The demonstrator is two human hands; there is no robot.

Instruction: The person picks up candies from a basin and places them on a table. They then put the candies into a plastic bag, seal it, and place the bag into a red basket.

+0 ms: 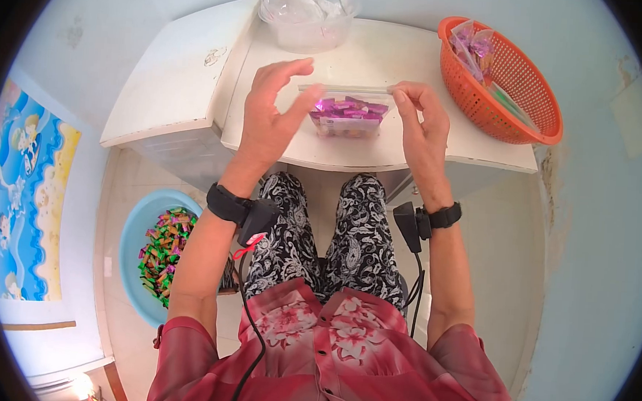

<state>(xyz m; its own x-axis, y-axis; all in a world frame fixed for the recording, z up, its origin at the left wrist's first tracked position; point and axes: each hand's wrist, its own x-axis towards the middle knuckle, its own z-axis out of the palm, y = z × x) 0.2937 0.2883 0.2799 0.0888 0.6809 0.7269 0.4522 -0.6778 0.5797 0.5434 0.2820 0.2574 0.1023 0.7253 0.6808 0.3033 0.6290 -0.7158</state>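
Observation:
A clear zip-top bag [349, 121] filled with purple-wrapped candies stands near the front edge of the white table. Its top strip runs level between my two hands. My right hand [423, 117] pinches the right end of that strip between thumb and fingers. At the other end my left hand [273, 109] is open, thumb and fingers spread apart, with the thumb tip right by the bag's upper left corner. The left fingertips are slightly blurred.
On the white table [389, 54], a clear plastic tub [306, 30] holding clear bags stands at the back left. An orange basket [514, 113] with filled bags [471, 49] sits at the right. A blue basin [133, 244] of wrapped candies [162, 253] is on the floor at left.

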